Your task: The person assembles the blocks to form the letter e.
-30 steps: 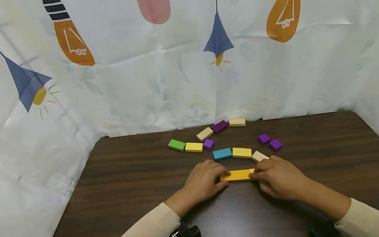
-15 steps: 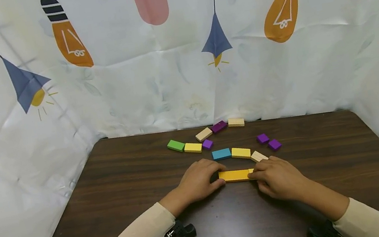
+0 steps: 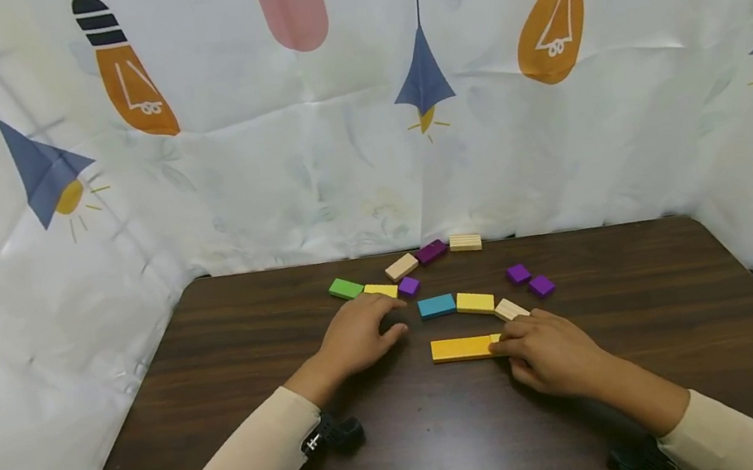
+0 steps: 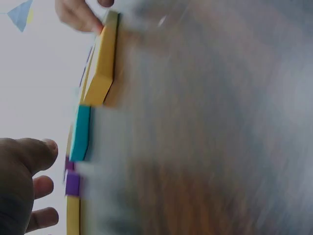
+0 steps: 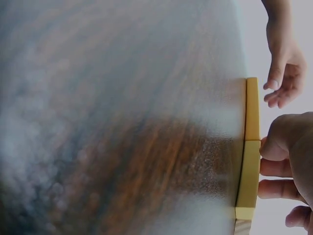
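While a blue block (image 3: 437, 307) and a pale block (image 3: 510, 309) lie just beyond our tabletop orange block (image 3: 459, 349), our right hand (image 3: 552, 351) grips the abutting yellow block (image 5: 248, 178), our left hand (image 3: 352, 336) hovering, fingers parted.

In the head view, the right hand (image 3: 552, 351) partly hides yellow blocks (image 3: 460, 349).

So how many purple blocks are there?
4: a longer, darker one between two pale blocks at the back, a small one beside the yellow block near the left hand, and two small ones on the right. The left hand or right hand could hide more.
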### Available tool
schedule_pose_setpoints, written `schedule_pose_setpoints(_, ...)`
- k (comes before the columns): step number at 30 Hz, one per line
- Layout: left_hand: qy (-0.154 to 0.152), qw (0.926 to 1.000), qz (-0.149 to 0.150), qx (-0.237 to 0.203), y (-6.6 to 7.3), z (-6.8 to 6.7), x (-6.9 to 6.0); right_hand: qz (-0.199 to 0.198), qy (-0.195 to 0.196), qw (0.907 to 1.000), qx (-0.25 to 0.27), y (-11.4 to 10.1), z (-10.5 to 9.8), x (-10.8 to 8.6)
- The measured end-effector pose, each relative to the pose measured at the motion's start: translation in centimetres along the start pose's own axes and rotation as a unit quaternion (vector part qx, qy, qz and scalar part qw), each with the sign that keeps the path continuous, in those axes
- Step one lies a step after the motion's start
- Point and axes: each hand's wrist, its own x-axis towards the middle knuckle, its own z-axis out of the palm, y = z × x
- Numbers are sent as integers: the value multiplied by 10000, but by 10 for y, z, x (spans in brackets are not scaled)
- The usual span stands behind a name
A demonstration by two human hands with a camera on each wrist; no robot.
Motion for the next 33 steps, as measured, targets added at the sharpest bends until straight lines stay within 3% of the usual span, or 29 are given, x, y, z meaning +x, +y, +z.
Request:
schedule_pose_setpoints(7, 266, 9985, -423, 222, -24, -8, 1, -4, 11, 10000, -5, 0, 0, 0)
schedule_pose_setpoints(17, 497, 9958, -744, 182, -53, -12, -1, 7, 13, 10000, 18, 1, 1, 1)
schedule_pose_setpoints(33, 203, 9957, -827, 376, -75, -13, 1, -80, 179, 9998, 0, 1, 2, 1)
